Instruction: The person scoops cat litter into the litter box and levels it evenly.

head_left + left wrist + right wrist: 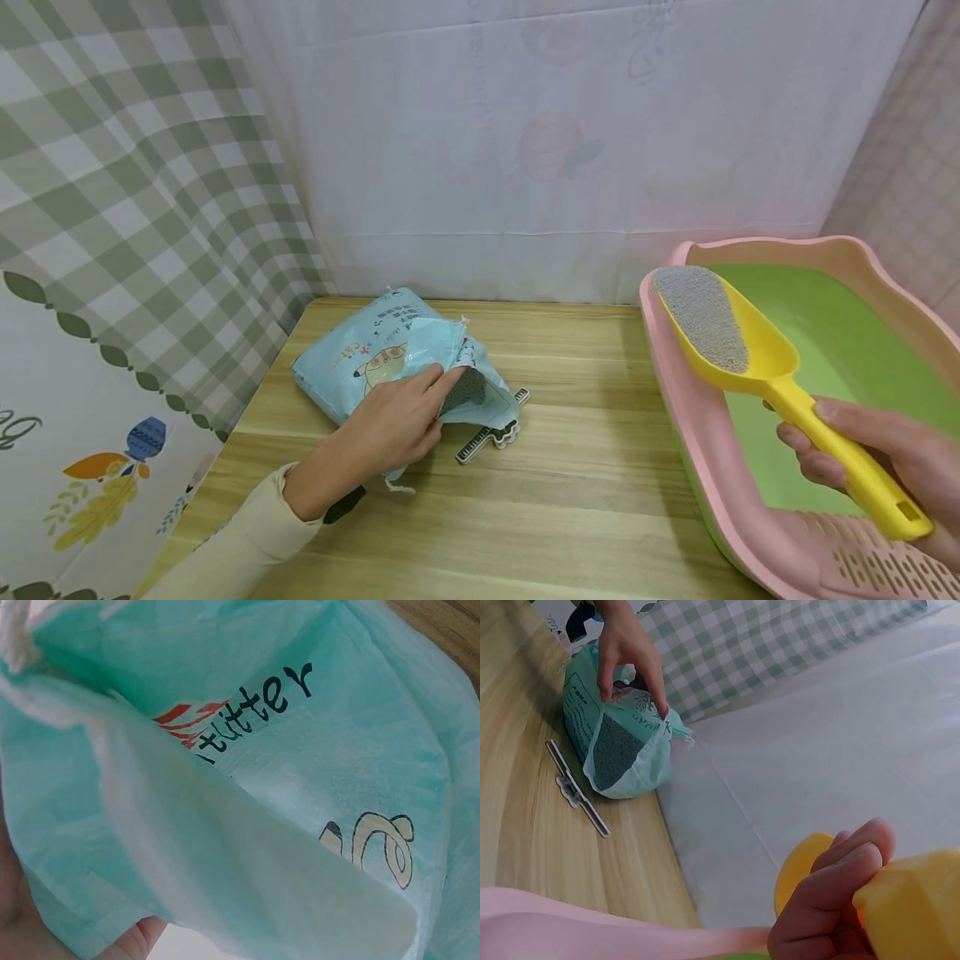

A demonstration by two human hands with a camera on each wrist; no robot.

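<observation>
A light-blue cat litter bag (345, 358) lies on its side with its mouth spread, dark grey granules showing inside. My left hand (397, 421) holds the bag by the edge of its mouth; the right wrist view shows thumb and fingers on opposite sides of the opening. Printed plastic of the bag (360, 750) fills the left wrist view. My right hand (885, 458) grips the handle of a yellow scoop (772, 358), its bowl heaped with grey litter (701, 321). Scoop and hand are above a pink-rimmed litter box (686, 433) with a green inside.
A black-and-white sealing clip (472, 447) lies on the wooden table (555, 517) just by the bag's mouth. Slots pierce the litter box's near ledge (862, 554). Behind the table hangs a pale cloth (450, 150), with a green checked cloth (150, 167) at left.
</observation>
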